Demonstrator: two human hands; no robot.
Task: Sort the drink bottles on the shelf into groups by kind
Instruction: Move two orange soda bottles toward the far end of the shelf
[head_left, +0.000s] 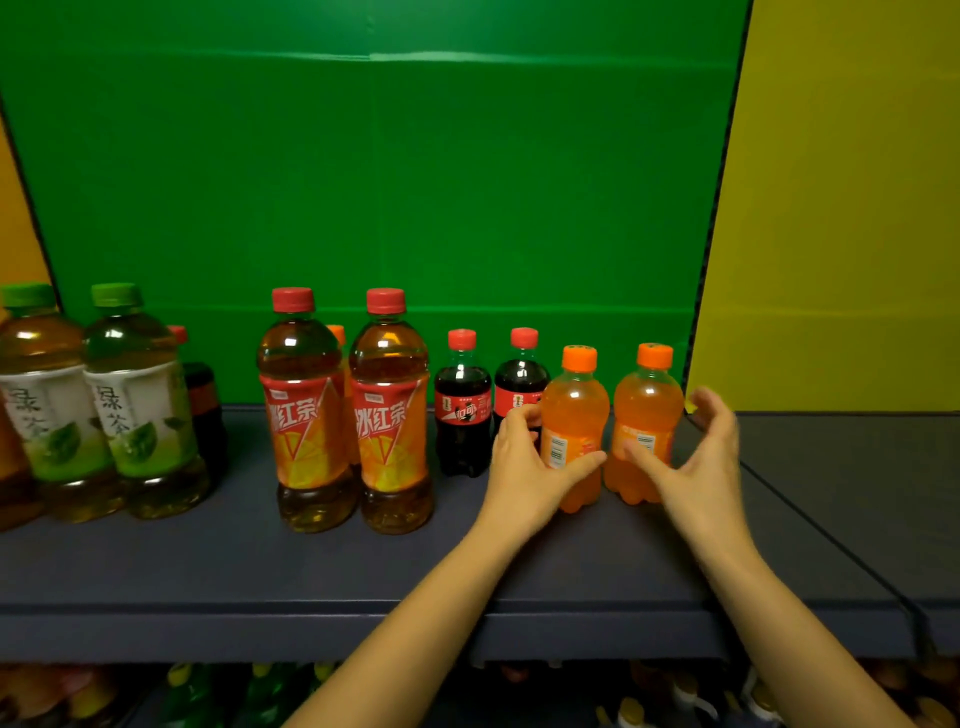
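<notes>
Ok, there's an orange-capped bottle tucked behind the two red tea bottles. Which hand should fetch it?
Left, probably. The left hand sits nearer the red tea bottles hiding that orange-capped bottle; the right hand is at the far-right orange soda bottle and would have to cross over.

Both of your bare forearms reach forward and up from the lower edge of view, converging slightly. Your left hand (524, 462) is cupped, thumb extended right, fingers curled back. Your right hand (698, 462) is spread open, thumb pointing left, fingers arched upward. The hands stand apart, palms facing each other.
</notes>
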